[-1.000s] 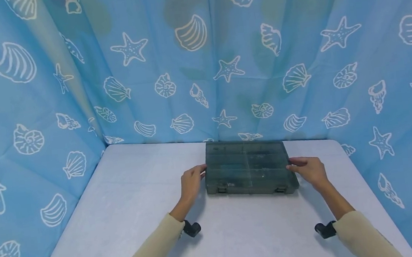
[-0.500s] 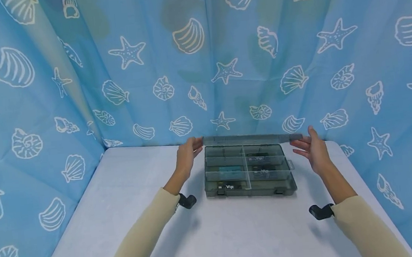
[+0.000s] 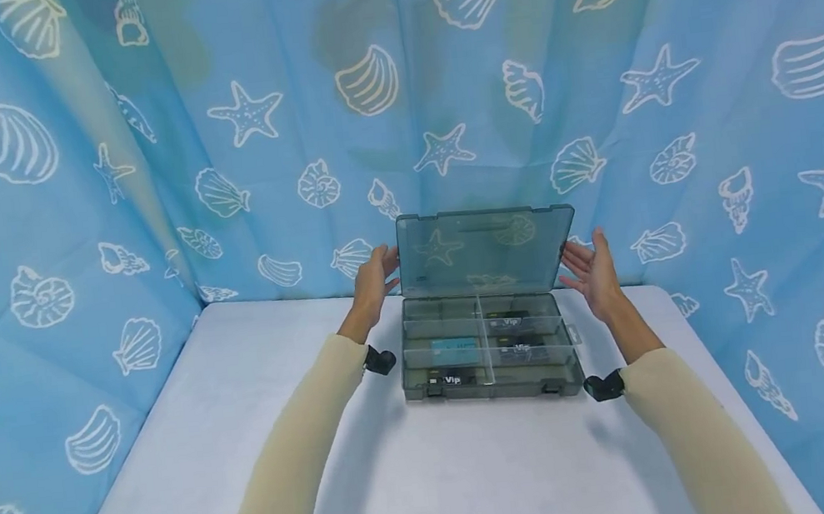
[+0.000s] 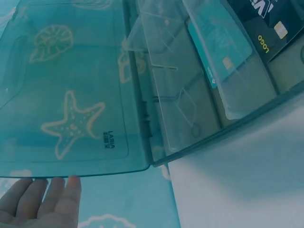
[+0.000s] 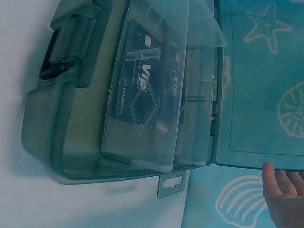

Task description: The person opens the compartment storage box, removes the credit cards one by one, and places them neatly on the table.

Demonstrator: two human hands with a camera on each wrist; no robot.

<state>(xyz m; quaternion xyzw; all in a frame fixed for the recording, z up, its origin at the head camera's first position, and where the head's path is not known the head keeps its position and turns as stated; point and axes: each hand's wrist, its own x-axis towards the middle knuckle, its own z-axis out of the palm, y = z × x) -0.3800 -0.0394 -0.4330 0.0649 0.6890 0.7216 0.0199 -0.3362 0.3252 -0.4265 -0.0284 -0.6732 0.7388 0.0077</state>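
A translucent grey-green compartment box [image 3: 504,387] sits on the white table with its lid [image 3: 487,253] swung up at the back. My left hand [image 3: 370,286] is at the lid's left edge, its straight fingertips right against that edge in the left wrist view. Along the opposite edge is my right hand [image 3: 595,278], fingers extended, with its index fingertip [image 5: 269,167] at the rim in the right wrist view. Inside the box lie a teal card [image 4: 223,47] and several black cards marked Vip [image 5: 137,71], split among compartments by clear dividers [image 3: 485,341].
The white table [image 3: 288,437] reaches back to a blue curtain [image 3: 294,135] printed with shells and starfish, which also hangs on both sides. Two latches [image 3: 550,390] line the box's front, and a hang tab [image 5: 171,184] sticks out from its right side.
The lid has swung from closed to raised at the back, bringing the compartments and cards into view. Both hands have moved up and back along its side edges.
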